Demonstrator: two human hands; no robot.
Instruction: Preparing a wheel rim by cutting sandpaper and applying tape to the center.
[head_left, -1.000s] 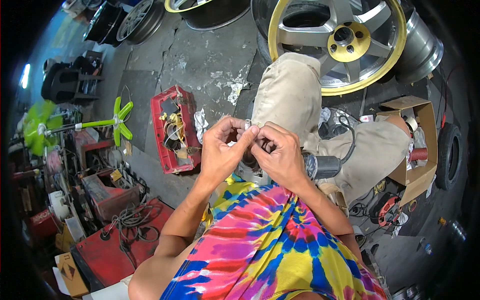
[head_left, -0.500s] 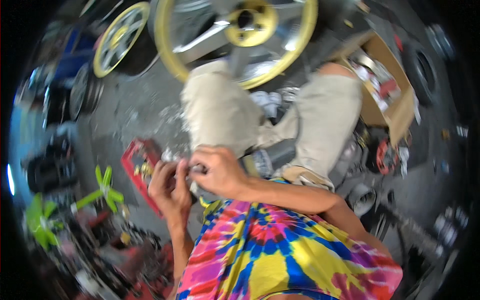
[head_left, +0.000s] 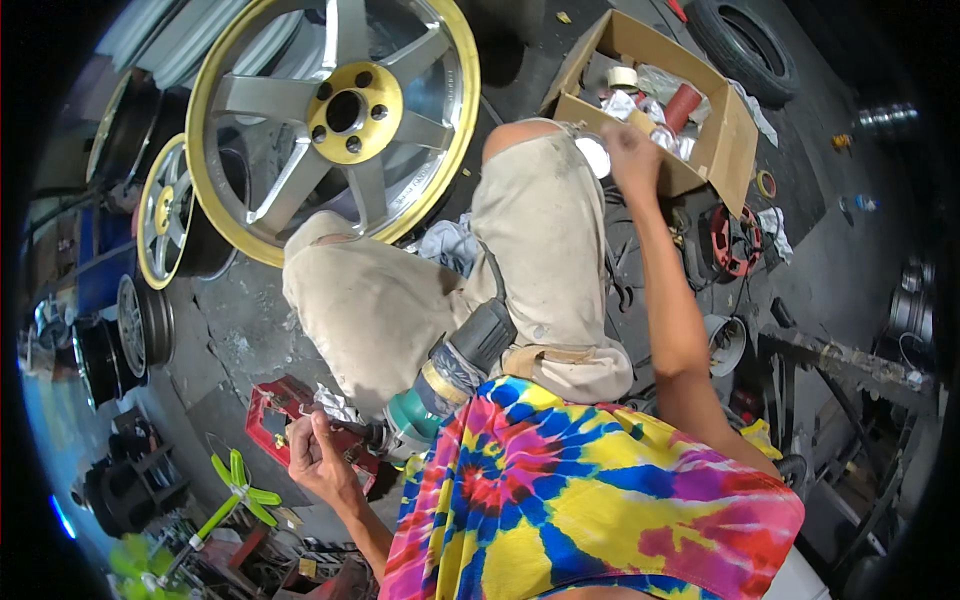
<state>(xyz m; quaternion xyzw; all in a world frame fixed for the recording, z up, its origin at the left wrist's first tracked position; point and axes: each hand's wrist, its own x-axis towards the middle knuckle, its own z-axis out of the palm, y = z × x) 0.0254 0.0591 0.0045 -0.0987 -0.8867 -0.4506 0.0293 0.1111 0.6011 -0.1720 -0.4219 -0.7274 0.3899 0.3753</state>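
My right hand (head_left: 632, 160) is stretched out to the near edge of a cardboard box (head_left: 735, 150), its fingers smeared by motion. Beside those fingers shows a white round disc (head_left: 593, 157); I cannot tell whether the hand holds it. My left hand (head_left: 322, 462) is closed, index finger bent upward, over a red toolbox (head_left: 270, 415). What its fingers hold, if anything, is hidden. A teal and black power tool (head_left: 455, 370) lies across my lap, its dark narrow end (head_left: 372, 432) pointing toward the left hand.
A large yellow-rimmed wheel (head_left: 300, 190) stands before my knees, with a smaller yellow-rimmed one (head_left: 163, 215) further left. Rolls and white wads fill the box. A tyre (head_left: 745, 50) lies beyond it. Bright green fan-like blades (head_left: 240, 490) stick up at lower left.
My hands were together by the toolbox; the right has moved far right to the box, while the left stays near the toolbox. The view has turned right, uncovering the power tool.
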